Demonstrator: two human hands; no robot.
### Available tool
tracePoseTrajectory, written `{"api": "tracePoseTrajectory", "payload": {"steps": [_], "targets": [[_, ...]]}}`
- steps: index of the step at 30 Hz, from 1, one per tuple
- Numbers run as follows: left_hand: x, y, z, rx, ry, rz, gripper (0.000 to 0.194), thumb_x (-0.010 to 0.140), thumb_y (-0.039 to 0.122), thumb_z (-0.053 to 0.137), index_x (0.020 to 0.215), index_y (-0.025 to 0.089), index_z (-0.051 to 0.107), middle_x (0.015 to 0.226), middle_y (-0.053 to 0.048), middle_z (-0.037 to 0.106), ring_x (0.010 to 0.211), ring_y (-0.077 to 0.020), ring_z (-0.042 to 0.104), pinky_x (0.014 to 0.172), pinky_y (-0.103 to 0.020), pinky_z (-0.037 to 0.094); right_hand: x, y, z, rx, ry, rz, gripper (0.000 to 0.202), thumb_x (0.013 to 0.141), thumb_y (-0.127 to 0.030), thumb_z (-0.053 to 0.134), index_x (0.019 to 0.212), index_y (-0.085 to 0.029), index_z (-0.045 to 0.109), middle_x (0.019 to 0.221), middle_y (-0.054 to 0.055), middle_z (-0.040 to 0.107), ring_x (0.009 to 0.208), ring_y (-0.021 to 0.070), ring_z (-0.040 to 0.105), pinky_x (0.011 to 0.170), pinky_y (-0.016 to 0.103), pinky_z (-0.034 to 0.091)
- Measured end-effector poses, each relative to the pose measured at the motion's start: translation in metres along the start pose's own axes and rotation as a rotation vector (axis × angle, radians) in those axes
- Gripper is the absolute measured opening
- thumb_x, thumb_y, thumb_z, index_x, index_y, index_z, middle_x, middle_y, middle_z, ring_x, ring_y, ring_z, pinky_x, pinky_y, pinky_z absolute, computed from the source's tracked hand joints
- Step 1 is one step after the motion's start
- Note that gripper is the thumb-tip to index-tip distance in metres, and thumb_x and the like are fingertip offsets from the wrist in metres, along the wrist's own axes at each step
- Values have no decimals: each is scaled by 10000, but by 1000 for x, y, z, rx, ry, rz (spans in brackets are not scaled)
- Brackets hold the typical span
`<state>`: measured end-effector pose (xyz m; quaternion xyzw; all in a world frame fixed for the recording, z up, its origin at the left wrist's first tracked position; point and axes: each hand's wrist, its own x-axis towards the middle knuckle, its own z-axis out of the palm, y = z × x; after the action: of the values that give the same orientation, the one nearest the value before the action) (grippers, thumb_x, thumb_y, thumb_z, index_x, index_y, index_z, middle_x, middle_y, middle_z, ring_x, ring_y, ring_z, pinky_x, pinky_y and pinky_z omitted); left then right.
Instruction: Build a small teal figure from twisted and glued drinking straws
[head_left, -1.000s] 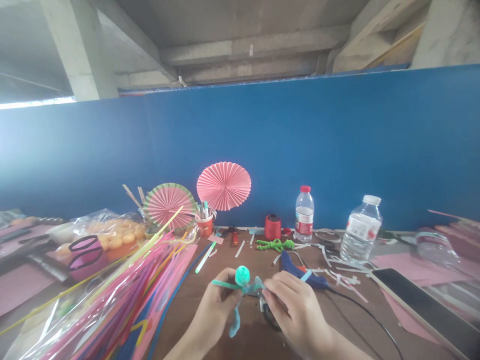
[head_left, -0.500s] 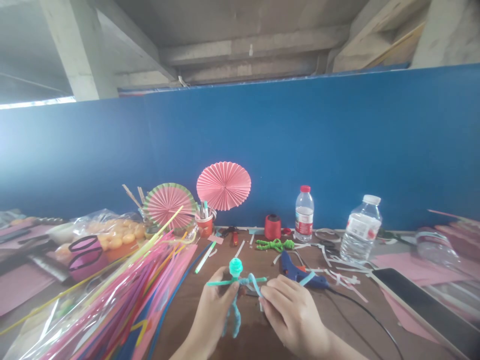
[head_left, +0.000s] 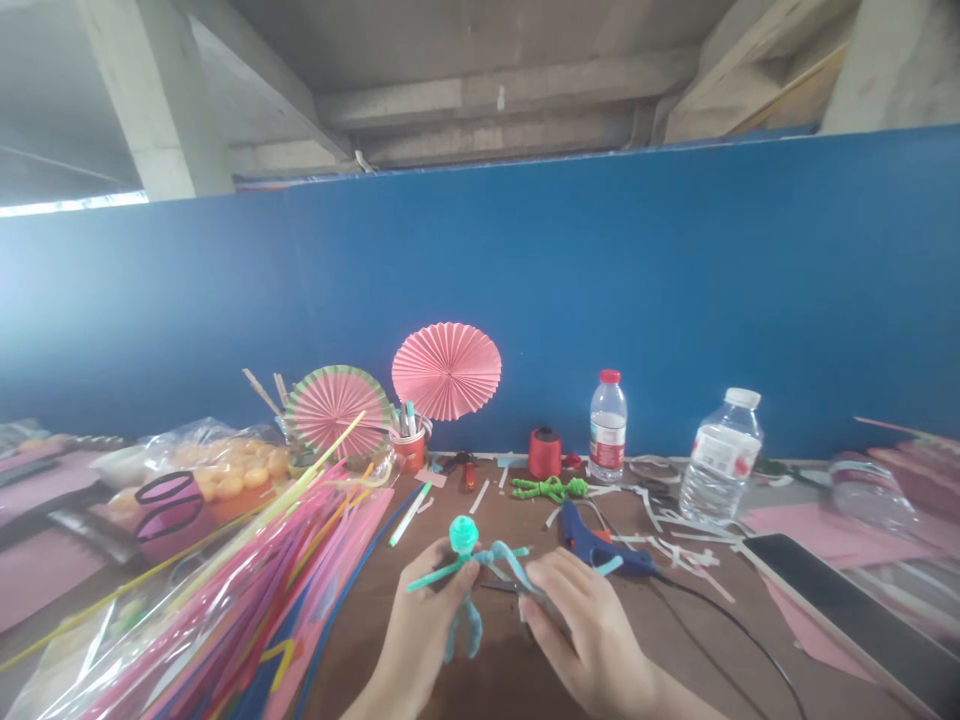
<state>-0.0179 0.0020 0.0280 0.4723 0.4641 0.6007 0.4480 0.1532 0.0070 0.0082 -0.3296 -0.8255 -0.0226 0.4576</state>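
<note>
My left hand (head_left: pixel 424 620) is closed on a small pipe-cleaner figure. The figure (head_left: pixel 464 535) has a coiled mint-green head, thin green arms sticking out to both sides and fuzzy blue legs hanging below. A light-blue pipe cleaner (head_left: pixel 504 550) winds round the right arm and arches over to my right hand (head_left: pixel 581 625). That hand pinches the pipe cleaner between thumb and fingers, and a light-blue end shows beyond its knuckles. Below the arm is a thin dark shape that I cannot make out. Both hands are just above the brown table (head_left: pixel 360 640).
A bundle of coloured pipe cleaners (head_left: pixel 247 590) in plastic lies left. Behind the hands are a blue glue gun (head_left: pixel 600 545), green pipe-cleaner piece (head_left: pixel 551 488), red spool (head_left: pixel 545 455) and two water bottles (head_left: pixel 607 440). A phone (head_left: pixel 840 610) lies right; pink paper fans (head_left: pixel 448 372) stand behind.
The figure has turned and tipped slightly, its left arm now slanting down. The light-blue pipe cleaner's loop has flattened towards my right hand, which has shifted slightly. A thin dark shape has appeared between the hands.
</note>
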Motion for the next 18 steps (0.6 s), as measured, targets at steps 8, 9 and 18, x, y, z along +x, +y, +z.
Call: {"api": "tracePoseTrajectory", "payload": {"steps": [8, 9, 18], "targets": [[-6, -4, 6, -224, -191, -169, 116, 688, 250, 643, 768, 170, 618, 674, 0, 613, 630, -131, 576, 624, -229, 449, 8, -4, -9, -234, 148, -319, 215, 804, -103, 464, 972, -191, 567, 1056, 47, 579, 1050, 211, 455, 965, 389, 259], [-8, -5, 7, -282, -213, -210, 117, 691, 243, 643, 778, 169, 620, 685, -1, 609, 622, -124, 573, 623, -226, 447, 9, -4, -9, -216, 90, -316, 196, 819, -110, 444, 946, -185, 574, 1029, 41, 599, 1024, 199, 476, 971, 382, 257], [-10, -10, 10, -373, -251, -307, 151, 686, 241, 655, 776, 121, 644, 639, -30, 613, 600, -117, 577, 603, -204, 452, 10, 4, -1, 12, -101, -119, 172, 838, -92, 397, 848, -181, 544, 755, 22, 594, 701, 127, 531, 827, 323, 412]]}}
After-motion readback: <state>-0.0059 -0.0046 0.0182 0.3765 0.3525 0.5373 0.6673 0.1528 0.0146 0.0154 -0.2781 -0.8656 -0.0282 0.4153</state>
